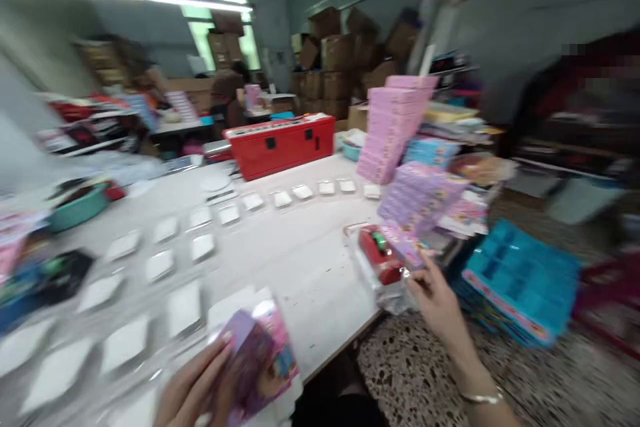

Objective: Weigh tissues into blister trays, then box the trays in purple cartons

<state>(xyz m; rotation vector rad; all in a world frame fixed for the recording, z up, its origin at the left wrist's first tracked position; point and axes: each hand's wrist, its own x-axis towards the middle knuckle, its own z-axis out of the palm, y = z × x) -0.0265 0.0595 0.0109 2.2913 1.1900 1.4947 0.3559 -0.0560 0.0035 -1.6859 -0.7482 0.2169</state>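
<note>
My left hand (200,383) is closed around a purple printed box (247,353) at the bottom of the view. Beside and partly under that box lies a pink printed package (280,347), close to the table's front edge. My right hand (433,287) reaches to the front end of a red tape dispenser (383,257) with a green roll core. Its fingers are pinched at the cutter, where a shiny bit of clear tape (404,273) shows. Motion blur softens the fingertips. Rows of small white packets (185,307) cover the left part of the white table (310,280).
A red toolbox (285,147) stands at the table's back. Stacked pink boxes (393,127) and purple boxes (420,197) rise behind the dispenser. Blue trays (525,280) are piled at right, a teal basin (80,207) sits at left. Farther back are cartons (337,53) and a person (227,93).
</note>
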